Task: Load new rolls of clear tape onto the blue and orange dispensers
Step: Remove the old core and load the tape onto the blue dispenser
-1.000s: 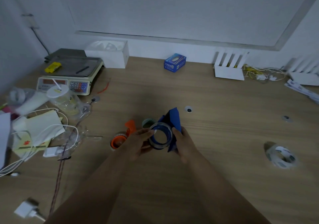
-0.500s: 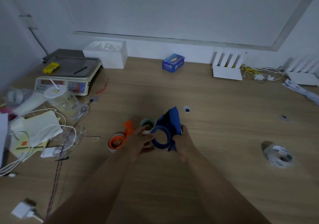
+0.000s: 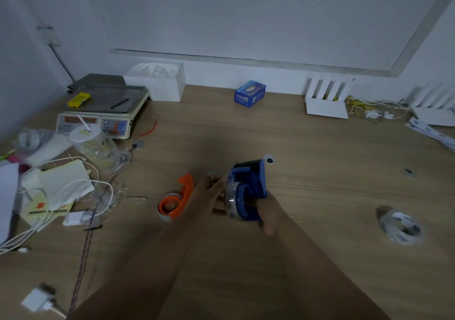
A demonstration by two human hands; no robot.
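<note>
The blue dispenser [image 3: 248, 189] is held just above the wooden table, near its middle. My right hand [image 3: 268, 211] grips its lower right side. A clear tape roll [image 3: 231, 202] sits on the dispenser's left face, and my left hand [image 3: 208, 194] presses its fingers against that roll. The orange dispenser [image 3: 176, 200] lies on the table just left of my left hand, with a clear roll in it. Another clear tape roll [image 3: 400, 226] lies alone on the table at the right.
A weighing scale [image 3: 98, 112], a plastic cup [image 3: 89, 142], papers and white cables [image 3: 49, 191] crowd the left side. A white box [image 3: 157, 80], a small blue box [image 3: 250, 94] and a white slotted holder [image 3: 327, 100] stand along the back wall. A charger [image 3: 38, 300] lies near the front left.
The blue dispenser has turned so its cutter end points away from me. The clear roll, held in front of it before, now sits against its left side.
</note>
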